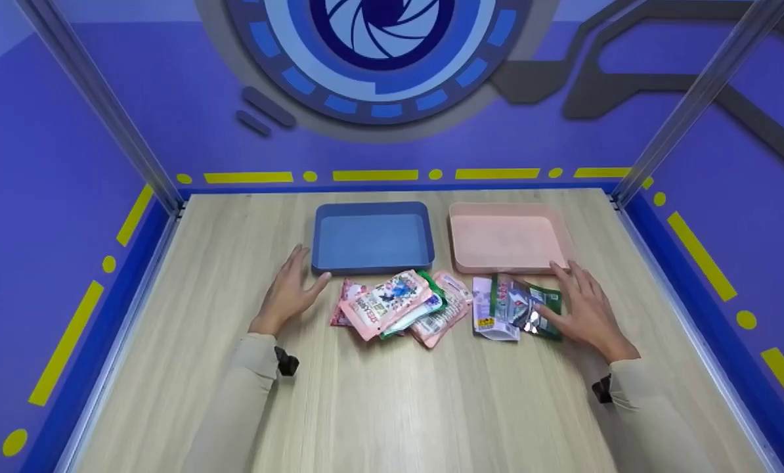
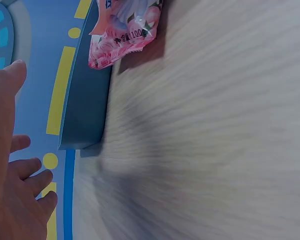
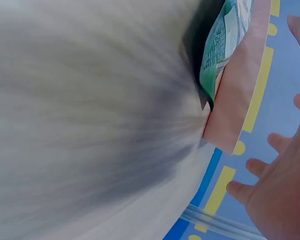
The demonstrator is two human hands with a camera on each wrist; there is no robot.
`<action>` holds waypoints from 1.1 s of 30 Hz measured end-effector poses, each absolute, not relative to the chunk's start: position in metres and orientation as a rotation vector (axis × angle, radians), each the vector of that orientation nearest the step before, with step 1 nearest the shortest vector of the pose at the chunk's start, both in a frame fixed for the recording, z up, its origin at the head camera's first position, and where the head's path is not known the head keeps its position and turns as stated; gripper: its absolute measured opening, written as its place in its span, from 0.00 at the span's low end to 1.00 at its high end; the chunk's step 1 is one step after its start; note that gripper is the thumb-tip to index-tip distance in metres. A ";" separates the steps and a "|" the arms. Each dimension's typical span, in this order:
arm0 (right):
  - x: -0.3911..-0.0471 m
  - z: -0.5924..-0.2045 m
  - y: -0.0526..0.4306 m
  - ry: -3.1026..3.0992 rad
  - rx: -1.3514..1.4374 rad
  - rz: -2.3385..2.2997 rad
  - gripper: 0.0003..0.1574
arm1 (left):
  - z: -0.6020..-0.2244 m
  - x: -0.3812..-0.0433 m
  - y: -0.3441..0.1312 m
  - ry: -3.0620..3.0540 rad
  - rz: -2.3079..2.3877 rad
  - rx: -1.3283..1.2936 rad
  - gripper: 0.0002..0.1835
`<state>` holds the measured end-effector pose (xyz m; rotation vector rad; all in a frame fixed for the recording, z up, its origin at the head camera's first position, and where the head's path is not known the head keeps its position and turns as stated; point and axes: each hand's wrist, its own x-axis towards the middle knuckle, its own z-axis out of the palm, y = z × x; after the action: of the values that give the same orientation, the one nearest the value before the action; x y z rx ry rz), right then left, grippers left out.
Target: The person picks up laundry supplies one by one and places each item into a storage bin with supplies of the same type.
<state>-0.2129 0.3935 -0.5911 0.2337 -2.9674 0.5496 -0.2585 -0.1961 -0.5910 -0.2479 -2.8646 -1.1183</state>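
Purple-blue wall panels (image 1: 169, 118) with yellow dashes stood around a wood-grain table (image 1: 398, 407). Both hands were released, fingers spread, grasping nothing. Left hand (image 1: 287, 295) was just left of a pink-red packet (image 1: 345, 295), partly under a pink-edged printed pouch (image 1: 389, 303); green-edged pouch (image 1: 425, 310) and another pink pouch (image 1: 446, 315) lay further right, between the hands. Right hand (image 1: 586, 315) was beside a dark green pouch (image 1: 518, 305) overlapping a lilac pouch (image 1: 495, 330); contact unclear. Blue tray (image 1: 372, 240) sat ahead-right of left hand, pink tray (image 1: 507, 236) ahead-left of right hand.
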 end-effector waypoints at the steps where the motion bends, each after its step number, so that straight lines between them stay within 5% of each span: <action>1: -0.214 -0.591 0.393 -2.968 0.244 0.557 0.63 | -0.591 -0.260 -0.196 -2.863 -1.142 -0.236 0.48; 19: -0.229 -0.572 0.364 -2.998 0.331 0.742 0.64 | -0.591 -0.288 -0.187 -2.797 -1.420 -0.098 0.38; 33: -0.241 -0.563 0.336 -2.955 0.471 0.713 0.62 | -0.588 -0.300 -0.179 -2.895 -1.359 -0.118 0.48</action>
<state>-0.2410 0.3356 -0.5629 0.4707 -2.9550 0.7130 -0.2996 -0.1793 -0.5885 -0.1179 -2.8954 -1.3587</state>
